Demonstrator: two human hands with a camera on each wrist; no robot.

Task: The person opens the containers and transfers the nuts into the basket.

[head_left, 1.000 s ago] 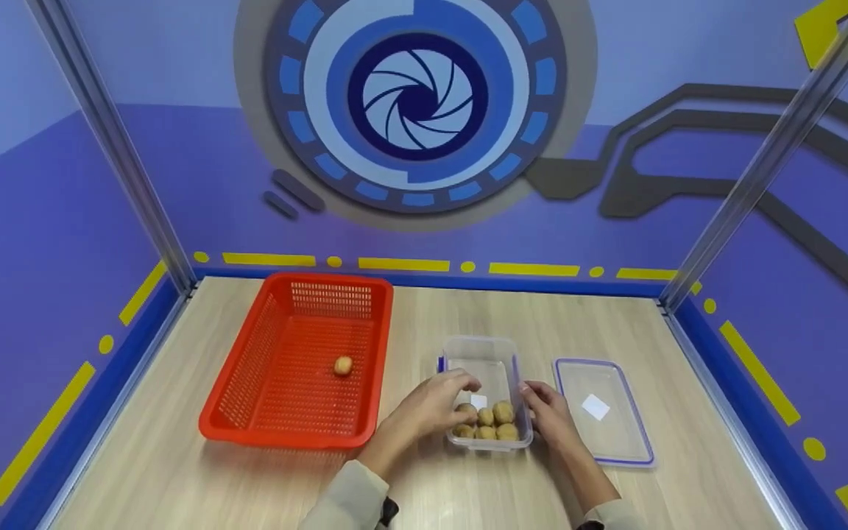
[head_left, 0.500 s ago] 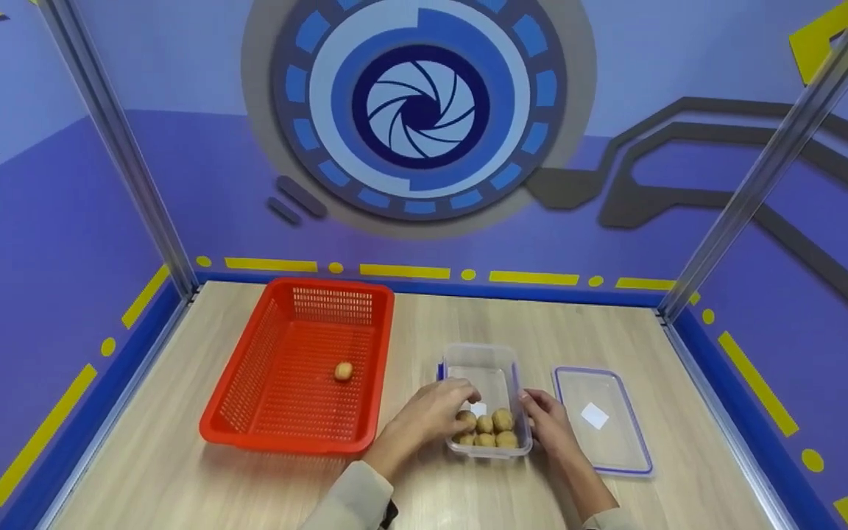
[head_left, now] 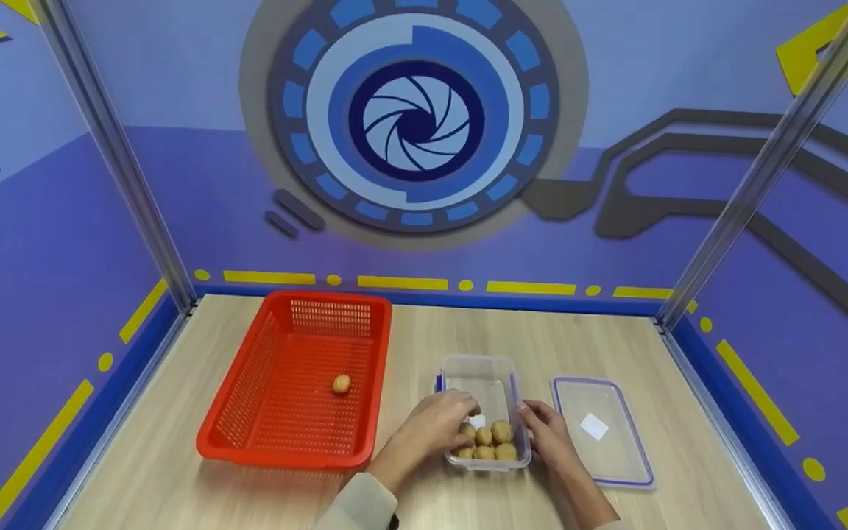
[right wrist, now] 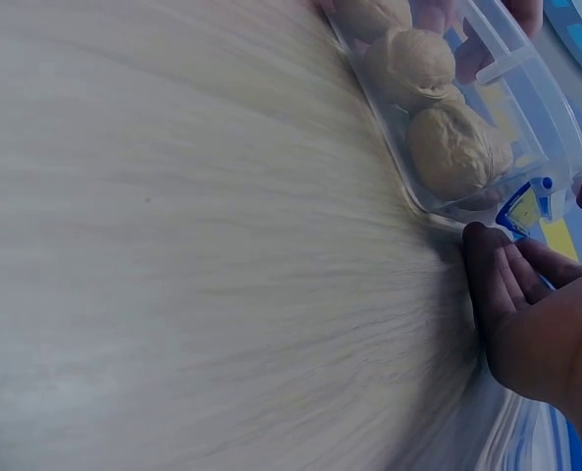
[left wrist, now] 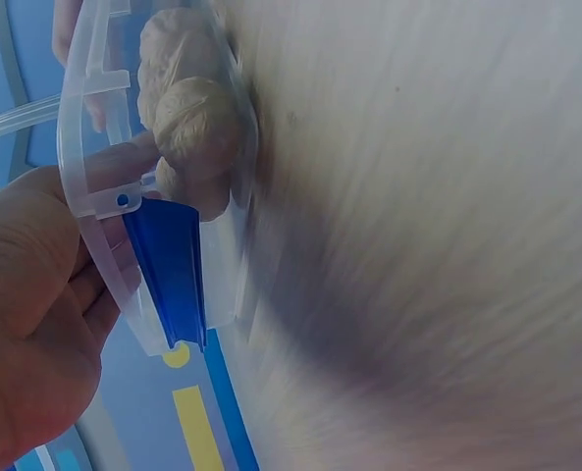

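Several walnuts [head_left: 501, 431] sit in two rows at the near end of a clear plastic container [head_left: 477, 364]. My left hand [head_left: 435, 423] reaches over the container's left wall, its thumb at the left walnut [head_left: 467, 431]. Its other fingers arch above and stay apart from that nut. In the left wrist view, these fingers show behind the blue latch [left wrist: 168, 270]. My right hand [head_left: 550, 433] holds the container's right side, thumb at the rim and fingers against the outer wall, as the right wrist view shows. One more walnut [head_left: 341, 384] lies in the red basket [head_left: 207, 446].
The clear lid [head_left: 613, 449] with a blue-purple seal lies on the wooden table [head_left: 424, 338] to the right. A white square sticker [head_left: 594, 426] marks it. Another white square [head_left: 477, 421] shows in the container. Patterned panels [head_left: 417, 243] and metal posts [head_left: 759, 184] border the table.
The head view has tilted up slightly, so everything appears lower in it. Both hands keep nearly the same place at the container, and the walnuts show no clear movement.
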